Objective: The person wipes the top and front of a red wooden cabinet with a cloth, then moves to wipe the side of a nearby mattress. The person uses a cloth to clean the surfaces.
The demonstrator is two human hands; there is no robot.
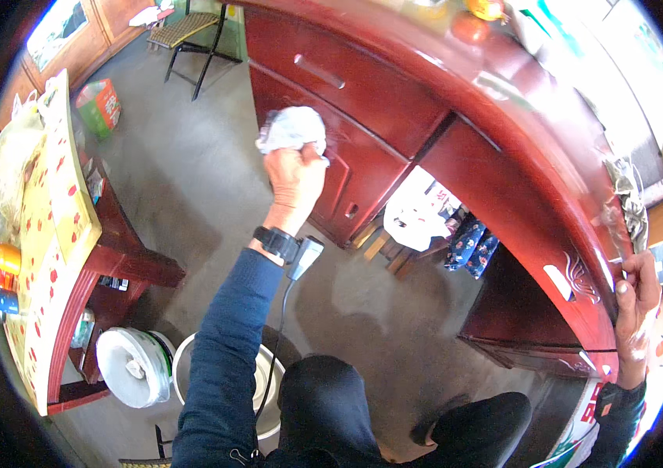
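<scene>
My left hand (297, 178), wearing a dark wristband device, grips a crumpled white cloth (295, 127). The cloth lies against the front of a red wooden desk (366, 82), over a lower cabinet door (331, 175). Far to the right, my right hand (637, 310) holds the edge of the desk top, thumb and bent fingers at its rim. Above the cloth is a drawer with a pale bar handle (319, 71). In the desk's knee space a white plastic bag (416, 216) sits beside dark blue floral fabric (472, 245).
At left stands a low table with a flowered cover (68, 210). A lidded white bucket (132, 368) and a pale basin (270, 380) are on the floor near my legs. A folding chair (188, 35) and a printed carton (99, 108) stand farther off. A cable hangs from my wrist.
</scene>
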